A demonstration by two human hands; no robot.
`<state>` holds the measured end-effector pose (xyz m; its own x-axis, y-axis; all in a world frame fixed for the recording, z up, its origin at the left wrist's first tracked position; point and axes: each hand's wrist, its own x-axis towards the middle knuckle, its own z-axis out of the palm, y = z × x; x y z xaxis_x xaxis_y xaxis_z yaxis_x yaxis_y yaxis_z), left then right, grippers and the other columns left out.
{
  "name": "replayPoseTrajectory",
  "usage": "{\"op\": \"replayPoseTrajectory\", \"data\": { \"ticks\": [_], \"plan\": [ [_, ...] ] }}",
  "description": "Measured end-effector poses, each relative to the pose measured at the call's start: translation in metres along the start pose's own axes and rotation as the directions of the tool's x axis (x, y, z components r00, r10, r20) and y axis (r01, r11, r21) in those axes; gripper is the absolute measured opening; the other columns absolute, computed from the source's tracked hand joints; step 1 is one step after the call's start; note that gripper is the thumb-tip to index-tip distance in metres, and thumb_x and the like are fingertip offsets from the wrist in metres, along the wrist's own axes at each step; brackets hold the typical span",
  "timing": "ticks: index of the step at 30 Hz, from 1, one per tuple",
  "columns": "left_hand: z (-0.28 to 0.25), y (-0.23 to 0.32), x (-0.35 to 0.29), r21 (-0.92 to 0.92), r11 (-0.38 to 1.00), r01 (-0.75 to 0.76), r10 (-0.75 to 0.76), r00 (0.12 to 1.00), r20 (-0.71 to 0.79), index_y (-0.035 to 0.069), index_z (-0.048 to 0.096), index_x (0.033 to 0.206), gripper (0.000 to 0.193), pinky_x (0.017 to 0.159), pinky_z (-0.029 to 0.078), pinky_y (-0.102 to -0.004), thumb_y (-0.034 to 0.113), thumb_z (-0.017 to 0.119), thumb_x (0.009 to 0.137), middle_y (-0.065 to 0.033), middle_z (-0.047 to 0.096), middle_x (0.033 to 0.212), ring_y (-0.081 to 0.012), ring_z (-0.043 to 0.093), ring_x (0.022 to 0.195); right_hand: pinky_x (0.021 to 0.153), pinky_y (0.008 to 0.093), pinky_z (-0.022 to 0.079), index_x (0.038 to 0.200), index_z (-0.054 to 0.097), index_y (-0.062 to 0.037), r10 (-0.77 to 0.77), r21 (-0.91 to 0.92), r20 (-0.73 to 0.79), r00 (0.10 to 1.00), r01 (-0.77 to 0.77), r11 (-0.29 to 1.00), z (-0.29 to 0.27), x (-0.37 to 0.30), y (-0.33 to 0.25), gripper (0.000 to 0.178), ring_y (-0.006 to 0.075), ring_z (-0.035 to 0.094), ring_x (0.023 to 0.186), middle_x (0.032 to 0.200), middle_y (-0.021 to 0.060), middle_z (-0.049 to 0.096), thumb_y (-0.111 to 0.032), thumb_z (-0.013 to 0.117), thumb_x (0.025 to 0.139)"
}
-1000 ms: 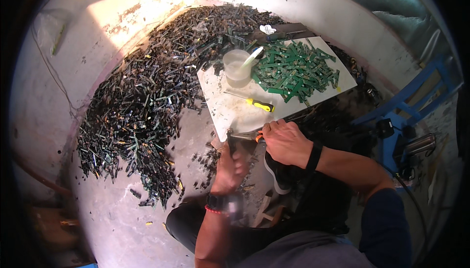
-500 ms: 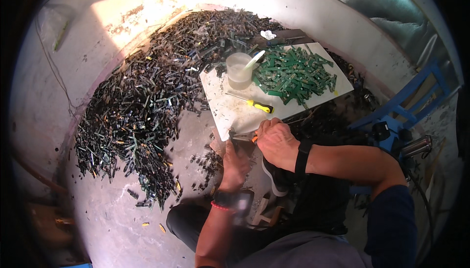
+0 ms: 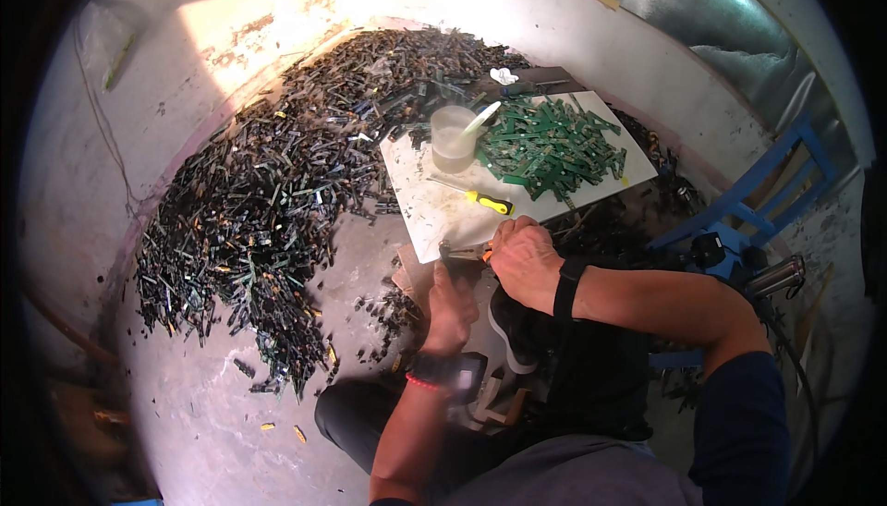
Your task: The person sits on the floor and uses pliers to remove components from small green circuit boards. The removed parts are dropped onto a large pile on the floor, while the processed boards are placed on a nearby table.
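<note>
"Gripping what, the right hand (image 3: pixel 525 258)?"
"It's gripping an orange-handled tool (image 3: pixel 467 253), lying lengthwise leftward by the board (image 3: pixel 413 206)'s nearest corner, its tip pointing toward the left hand (image 3: pixel 450 312), whose hold I'm not making out."

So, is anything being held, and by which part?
The right hand holds a metal tool by its orange handle. Whether the left hand holds anything can't be told.
</note>
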<state>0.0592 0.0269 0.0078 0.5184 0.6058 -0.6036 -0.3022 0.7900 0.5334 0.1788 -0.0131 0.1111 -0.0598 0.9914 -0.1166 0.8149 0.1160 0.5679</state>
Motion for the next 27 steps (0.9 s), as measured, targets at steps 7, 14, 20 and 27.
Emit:
{"op": "replayPoseTrajectory", "data": {
  "ticks": [7,14,20,27],
  "plan": [
    [-0.017,-0.033,0.035,0.283,0.918,-0.279,0.325,0.936,-0.132,0.018,0.04,0.069,0.05,0.032,0.019,-0.0248,0.062,0.032,0.091,0.0056,0.028,0.049,-0.0091,0.022,0.035,0.044,0.0406,0.036,0.082,0.068,-0.0066,-0.017,-0.066,0.046,0.999,0.02,0.998,-0.004,0.006,-0.022,0.02,0.0287,0.056,0.071,0.08,0.0116,0.06,-0.019,0.053,0.076],
    [-0.002,-0.026,0.025,0.193,0.943,-0.27,0.305,0.934,-0.185,0.018,0.04,0.07,0.049,0.033,0.018,-0.025,0.059,0.029,0.094,0.0065,0.028,0.05,-0.009,0.023,0.036,0.057,0.0389,0.035,0.08,0.062,-0.0033,-0.101,-0.011,0.091,0.991,0.103,0.995,-0.017,0.006,-0.011,0.018,0.0224,0.054,0.068,0.073,0.0082,0.057,-0.019,0.053,0.075],
    [0.0,-0.021,0.014,0.186,0.952,-0.242,0.276,0.942,-0.189,0.018,0.039,0.068,0.05,0.033,0.018,-0.0252,0.059,0.028,0.094,0.0063,0.029,0.049,-0.0088,0.023,0.037,0.058,0.0391,0.044,0.088,0.06,-0.0032,0.128,0.078,-0.015,0.992,-0.127,0.989,0.0,0.007,-0.017,0.019,0.0231,0.057,0.071,0.076,0.0103,0.059,-0.017,0.053,0.077],
    [0.002,-0.014,0.006,0.207,0.945,-0.254,0.286,0.948,-0.142,0.018,0.035,0.063,0.052,0.033,0.016,-0.0247,0.06,0.028,0.094,0.0063,0.027,0.048,-0.0081,0.021,0.036,0.057,0.0433,0.05,0.087,0.064,-0.0028,0.023,0.376,0.035,0.999,-0.034,0.926,0.005,0.009,-0.004,0.019,0.0258,0.064,0.077,0.081,0.0128,0.065,-0.015,0.056,0.076]
  ]
}}
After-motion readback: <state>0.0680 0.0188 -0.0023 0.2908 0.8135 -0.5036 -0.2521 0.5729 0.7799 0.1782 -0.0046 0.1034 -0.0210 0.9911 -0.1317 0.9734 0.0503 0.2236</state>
